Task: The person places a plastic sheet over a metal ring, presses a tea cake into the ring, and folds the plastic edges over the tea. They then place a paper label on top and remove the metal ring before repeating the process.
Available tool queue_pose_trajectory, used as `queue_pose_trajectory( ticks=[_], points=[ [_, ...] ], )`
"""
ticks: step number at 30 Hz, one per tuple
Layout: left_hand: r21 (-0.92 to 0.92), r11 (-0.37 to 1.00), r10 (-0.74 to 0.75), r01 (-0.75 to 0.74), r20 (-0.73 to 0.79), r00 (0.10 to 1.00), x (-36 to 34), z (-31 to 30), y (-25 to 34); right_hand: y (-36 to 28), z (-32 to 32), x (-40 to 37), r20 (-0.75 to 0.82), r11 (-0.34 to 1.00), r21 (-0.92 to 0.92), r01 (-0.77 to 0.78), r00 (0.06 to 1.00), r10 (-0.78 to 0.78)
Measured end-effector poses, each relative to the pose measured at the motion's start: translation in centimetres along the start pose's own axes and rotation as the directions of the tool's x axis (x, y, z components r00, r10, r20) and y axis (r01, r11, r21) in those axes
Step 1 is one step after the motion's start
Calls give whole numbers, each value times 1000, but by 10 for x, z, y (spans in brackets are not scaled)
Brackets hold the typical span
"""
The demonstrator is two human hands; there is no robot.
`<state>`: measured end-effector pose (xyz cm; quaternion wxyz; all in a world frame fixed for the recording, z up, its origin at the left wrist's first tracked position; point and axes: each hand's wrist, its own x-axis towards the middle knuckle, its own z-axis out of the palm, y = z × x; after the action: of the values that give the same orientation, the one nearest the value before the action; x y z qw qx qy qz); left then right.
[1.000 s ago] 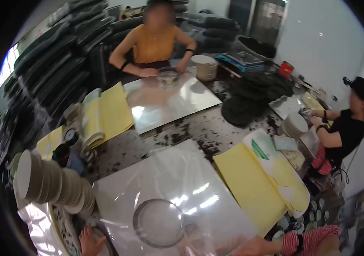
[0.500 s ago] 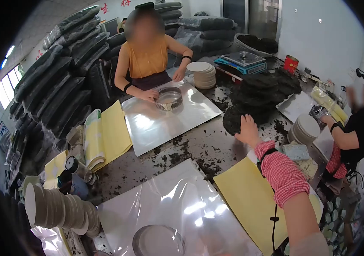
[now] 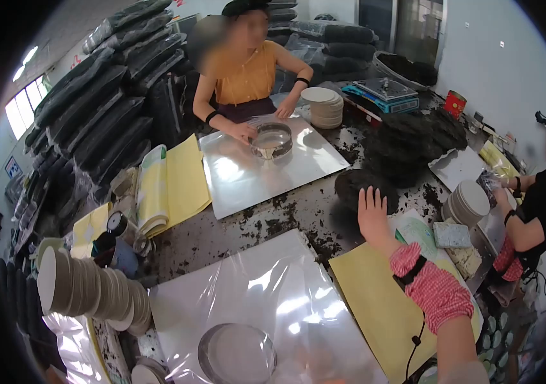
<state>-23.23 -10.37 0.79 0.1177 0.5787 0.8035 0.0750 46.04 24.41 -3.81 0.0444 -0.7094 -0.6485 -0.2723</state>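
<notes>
My right hand (image 3: 375, 214), in a red checked sleeve guard and a black wrist band, grips a dark, flat, round cake (image 3: 357, 192) that looks like dried seaweed. The fingers lie over the cake's near edge; my thumb is hidden. Just beyond is a heap of similar dark cakes (image 3: 407, 144). Closest to me, a metal ring (image 3: 204, 355) rests on a film-covered board (image 3: 266, 281). My left hand is out of view.
Yellow sheets (image 3: 375, 307) lie right of my board. At left leans a stack of pale discs (image 3: 87, 288) beside a jar (image 3: 117, 224). Opposite, a co-worker touches another metal ring (image 3: 279, 152) on a shiny board (image 3: 241, 192). A blue scale (image 3: 388, 102) stands behind.
My right hand has drawn back toward me from the heap, with the dark cake moving along under its fingers. The whole view has shifted slightly, and the co-worker opposite has turned their head.
</notes>
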Motion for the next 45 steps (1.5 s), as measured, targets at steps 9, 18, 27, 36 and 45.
queue_pose_trajectory(
  ticks=[9, 18, 27, 36, 45],
  points=[
    [167, 471, 828, -866, -423, 368, 3, -16, 191, -103, -145, -80, -330, 713, 501, 491, 870, -368],
    [147, 533, 801, -833, 228, 553, 55, 34, 245, -147, -211, -90, -428, 541, 607, 582, 813, -395],
    [-93, 671, 541, -736, 739, 400, 83, 82, 256, -159, -238, -115, -500, 410, 582, 703, 706, -501],
    [-692, 595, 293, -410, -288, 912, 71, 15, 200, -190, -227, -188, -418, 82, 632, 771, 428, -801],
    [-703, 708, 74, -64, -16, 997, 49, 3, 207, -190, -220, -190, -425, 62, 715, 697, 502, -753]
  ],
)
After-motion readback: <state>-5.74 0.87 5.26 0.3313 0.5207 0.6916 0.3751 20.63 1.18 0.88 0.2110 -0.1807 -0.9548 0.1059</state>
